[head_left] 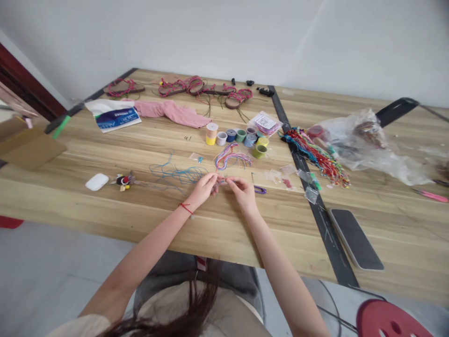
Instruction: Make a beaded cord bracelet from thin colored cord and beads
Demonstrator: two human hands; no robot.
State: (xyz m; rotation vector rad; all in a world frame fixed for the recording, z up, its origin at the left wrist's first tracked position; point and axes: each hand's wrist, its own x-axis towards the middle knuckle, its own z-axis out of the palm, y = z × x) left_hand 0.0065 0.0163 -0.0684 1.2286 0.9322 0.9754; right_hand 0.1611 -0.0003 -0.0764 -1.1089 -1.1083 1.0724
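Near the front of the table my left hand point(204, 188) is closed in a pinch on thin blue cord. My right hand point(242, 192) pinches at the same strand a few centimetres away, its fingertips almost meeting the left ones. The short piece between the fingers is too small to make out in detail. Loose blue cord point(177, 173) lies tangled to the left and runs toward my left hand. Just beyond the fingers rests a bundle of multicoloured threads point(228, 157). Beside my right hand are purple-handled scissors or a snipper point(260, 189).
Several thread spools point(240, 135) stand behind the hands. A phone point(356, 238), braided cords point(317, 157) and a plastic bag point(372, 145) lie right. Leftward are a white case point(97, 181), a keychain point(124, 181) and a tissue pack point(115, 117). Corded sandals point(238, 97) line the back.
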